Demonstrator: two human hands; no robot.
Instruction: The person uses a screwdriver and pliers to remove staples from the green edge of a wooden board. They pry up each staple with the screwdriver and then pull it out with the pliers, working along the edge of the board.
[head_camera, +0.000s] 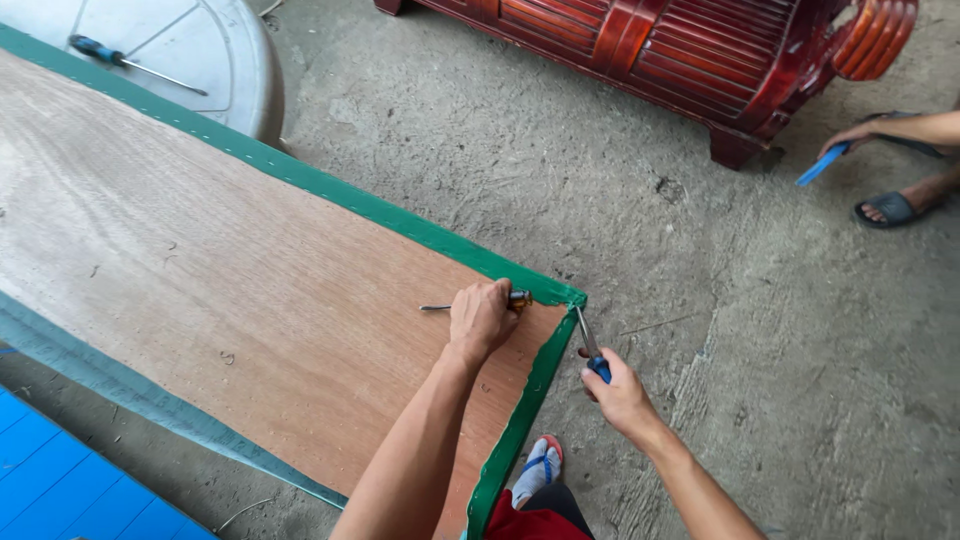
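A long plywood board edged with stapled green fabric lies across the concrete floor. My left hand rests on the board near its right corner, closed on a screwdriver with a yellow-brown handle, its shaft pointing left. My right hand is just off the corner, gripping blue-handled pliers whose jaws point up at the green corner fold.
A grey round lid with a blue screwdriver on it sits top left. Dark red wooden furniture stands at the top. Another person's hand with a blue tool and sandalled foot are at right. My foot in a sandal is below.
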